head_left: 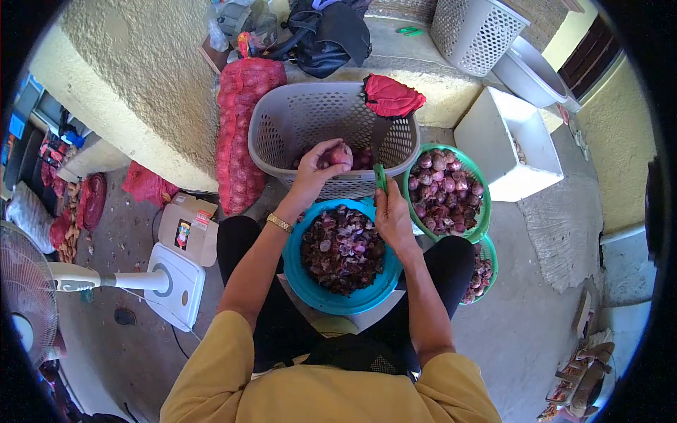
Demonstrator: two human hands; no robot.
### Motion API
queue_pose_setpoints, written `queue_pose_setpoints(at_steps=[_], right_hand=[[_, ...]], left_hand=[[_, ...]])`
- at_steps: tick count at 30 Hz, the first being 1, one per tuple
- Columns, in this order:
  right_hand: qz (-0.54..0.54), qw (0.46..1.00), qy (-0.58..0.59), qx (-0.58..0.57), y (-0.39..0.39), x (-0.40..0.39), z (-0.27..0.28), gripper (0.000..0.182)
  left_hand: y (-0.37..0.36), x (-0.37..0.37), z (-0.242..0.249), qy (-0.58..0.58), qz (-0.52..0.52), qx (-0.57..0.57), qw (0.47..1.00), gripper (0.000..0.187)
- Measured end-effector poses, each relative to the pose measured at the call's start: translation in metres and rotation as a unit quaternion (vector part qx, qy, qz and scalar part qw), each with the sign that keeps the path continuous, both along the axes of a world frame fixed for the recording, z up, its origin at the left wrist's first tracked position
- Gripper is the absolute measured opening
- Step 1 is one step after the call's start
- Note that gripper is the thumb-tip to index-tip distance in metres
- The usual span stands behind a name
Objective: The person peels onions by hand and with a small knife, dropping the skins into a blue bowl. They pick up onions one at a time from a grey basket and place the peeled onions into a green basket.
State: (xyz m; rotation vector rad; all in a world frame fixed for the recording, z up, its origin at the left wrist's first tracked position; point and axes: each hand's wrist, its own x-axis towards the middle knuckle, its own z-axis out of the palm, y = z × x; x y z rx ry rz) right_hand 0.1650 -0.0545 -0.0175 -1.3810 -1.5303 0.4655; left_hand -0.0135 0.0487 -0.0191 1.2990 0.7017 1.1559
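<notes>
My left hand (315,171) holds a red onion (340,155) over the near rim of a grey perforated basket (296,106), in which more onions lie at the bottom. To its right, my right hand (395,220) is closed round a green-handled tool (381,178), perhaps a knife; its blade cannot be made out clearly. Between my legs, below both hands, a blue basin (300,282) holds a heap of dark onion skins and scraps (342,250). A green basket (485,211) full of onions (444,183) stands to the right.
A red net sack of onions (243,134) leans left of the grey basket, and a red cloth (393,96) hangs on its rim. A white box (508,144) stands right. Beneath the first green basket is another (491,257). A fan (70,277) lies left.
</notes>
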Motion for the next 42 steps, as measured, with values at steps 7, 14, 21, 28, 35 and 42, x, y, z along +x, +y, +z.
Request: queue_pose_setpoints(at_steps=[7, 14, 21, 28, 35, 42], right_hand=[[-0.002, 0.999, -0.039, -0.002, -0.001, -0.002, -0.011, 0.031], [0.004, 0.999, -0.054, 0.004, 0.007, -0.001, -0.027, 0.027], [0.011, 0.998, -0.049, -0.028, 0.007, -0.007, -0.019, 0.026], [0.020, 0.997, -0.072, -0.016, 0.019, -0.015, -0.024, 0.026], [0.013, 0.992, -0.118, -0.037, 0.027, -0.020, -0.021, 0.028], [0.024, 0.987, -0.138, -0.080, 0.022, -0.021, -0.018, 0.023]], left_hand=[[0.017, 0.005, -0.048, 0.223, 0.115, 0.160, 0.955, 0.051], [0.015, 0.006, -0.046, 0.253, 0.127, 0.222, 0.933, 0.053], [0.011, -0.006, -0.035, 0.234, 0.035, 0.151, 0.960, 0.049], [0.005, -0.010, -0.033, 0.244, 0.049, 0.181, 0.951, 0.048], [0.002, -0.010, -0.036, 0.265, 0.090, 0.222, 0.934, 0.044], [0.007, -0.010, -0.043, 0.211, 0.063, 0.215, 0.951, 0.045]])
